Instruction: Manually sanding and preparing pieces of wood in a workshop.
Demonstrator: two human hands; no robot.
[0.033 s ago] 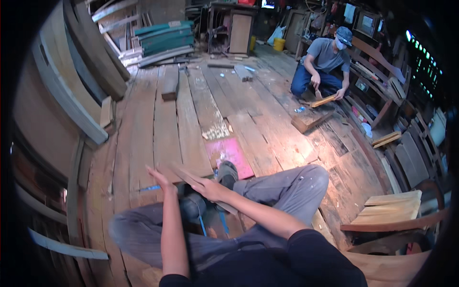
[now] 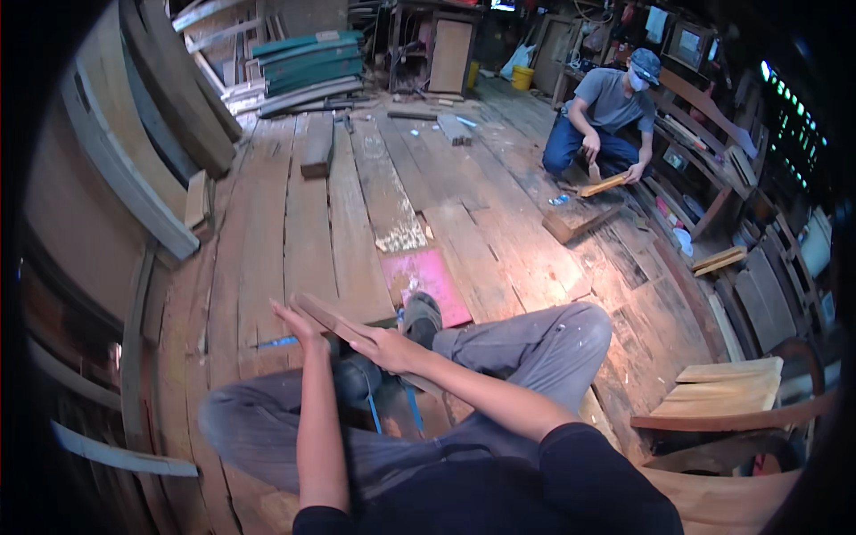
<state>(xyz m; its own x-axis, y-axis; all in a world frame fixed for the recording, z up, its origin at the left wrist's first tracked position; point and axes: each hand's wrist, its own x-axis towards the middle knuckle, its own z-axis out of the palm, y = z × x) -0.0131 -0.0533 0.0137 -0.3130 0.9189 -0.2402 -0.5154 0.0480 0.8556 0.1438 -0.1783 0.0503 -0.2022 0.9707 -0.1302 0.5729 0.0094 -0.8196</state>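
My right hand is closed around a narrow brown wooden piece, which points away from me to the upper left. Beside that piece, my left hand has its fingers stretched out, and no grip on the wood shows. Whether the left fingertips touch it, I cannot tell. Below my right hand part of a flat wooden board shows between my legs. Close by are a dark rounded object, partly hidden by my arm, and two blue strips. My grey shoe lies just beyond my right hand.
A pink sheet and pale shavings lie on the plank floor ahead. Far right, a person squats, working a yellowish wood strip. Curved boards lean at left; a short beam lies ahead; wooden parts stand at right.
The wooden piece, blurred before, is now sharp, and its far end sits slightly farther left. Both hands keep nearly the same places. The whole view has shifted slightly.
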